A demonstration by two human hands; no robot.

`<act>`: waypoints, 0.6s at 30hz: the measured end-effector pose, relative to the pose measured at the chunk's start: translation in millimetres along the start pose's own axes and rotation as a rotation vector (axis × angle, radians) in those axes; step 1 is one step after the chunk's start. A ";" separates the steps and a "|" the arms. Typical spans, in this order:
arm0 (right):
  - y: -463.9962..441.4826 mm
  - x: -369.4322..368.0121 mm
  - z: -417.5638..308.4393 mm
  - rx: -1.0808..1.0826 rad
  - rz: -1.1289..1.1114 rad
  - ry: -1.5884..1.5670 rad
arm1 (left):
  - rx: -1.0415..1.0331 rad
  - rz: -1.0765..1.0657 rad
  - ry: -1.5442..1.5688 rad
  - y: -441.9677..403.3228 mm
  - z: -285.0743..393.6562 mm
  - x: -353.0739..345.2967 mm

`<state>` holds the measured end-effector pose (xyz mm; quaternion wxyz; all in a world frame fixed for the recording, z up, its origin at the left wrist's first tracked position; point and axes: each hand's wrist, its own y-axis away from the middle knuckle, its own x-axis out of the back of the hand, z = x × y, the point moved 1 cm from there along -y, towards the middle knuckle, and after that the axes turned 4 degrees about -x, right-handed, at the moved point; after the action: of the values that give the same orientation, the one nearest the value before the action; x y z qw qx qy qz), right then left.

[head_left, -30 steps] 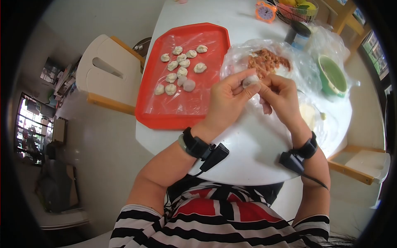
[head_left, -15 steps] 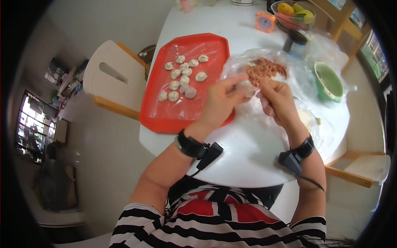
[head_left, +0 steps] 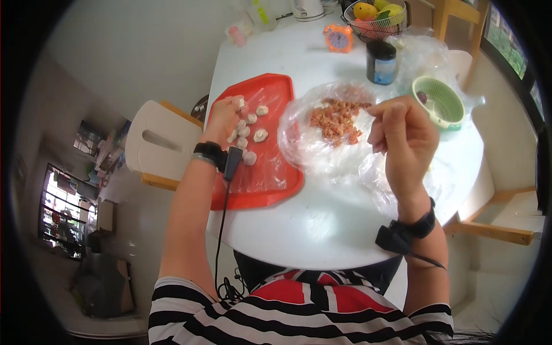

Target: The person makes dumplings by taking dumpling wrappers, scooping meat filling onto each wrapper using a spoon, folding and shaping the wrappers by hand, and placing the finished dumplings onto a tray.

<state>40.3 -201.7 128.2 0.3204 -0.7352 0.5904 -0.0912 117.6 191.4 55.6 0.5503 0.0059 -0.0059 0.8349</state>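
My left hand [head_left: 223, 122] reaches over the far left part of the red tray [head_left: 261, 198]. Its fingers are closed on a small white dumpling [head_left: 241, 104]. More dumplings [head_left: 260, 135] lie on the tray's clear plastic film, some partly covered by this hand. A flat round wrapper [head_left: 249, 158] rests nearer to me. My right hand [head_left: 405, 138] is raised to the right of the minced meat filling [head_left: 336, 121], its fingers curled inward. Whatever those fingers may hold is hidden. The filling lies on clear plastic spread over the table.
A green basket [head_left: 440, 103] stands at the right, behind my right hand. Farther back are a dark-lidded jar [head_left: 381, 62], an orange clock [head_left: 338, 38] and a wire fruit basket [head_left: 376, 20]. White chairs [head_left: 158, 141] flank the white table [head_left: 270, 230].
My left hand has moved from beside the filling to the left, over the tray, with the dumpling. My right hand has shifted right, apart from the left. The view has shifted too.
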 end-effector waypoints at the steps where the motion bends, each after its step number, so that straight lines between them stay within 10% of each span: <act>1: -1.7 2.0 2.9 0.006 0.037 0.000 | -0.003 -0.005 -0.003 -9.1 -3.5 0.3; 18: -13.7 8.6 37.8 -0.005 0.082 0.169 | -0.022 0.016 -0.446 -41.5 -1.0 5.8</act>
<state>73.2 -194.6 104.7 0.2710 -0.7007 0.6453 -0.1382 153.4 213.1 54.8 0.5289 0.1842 -0.1367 0.8171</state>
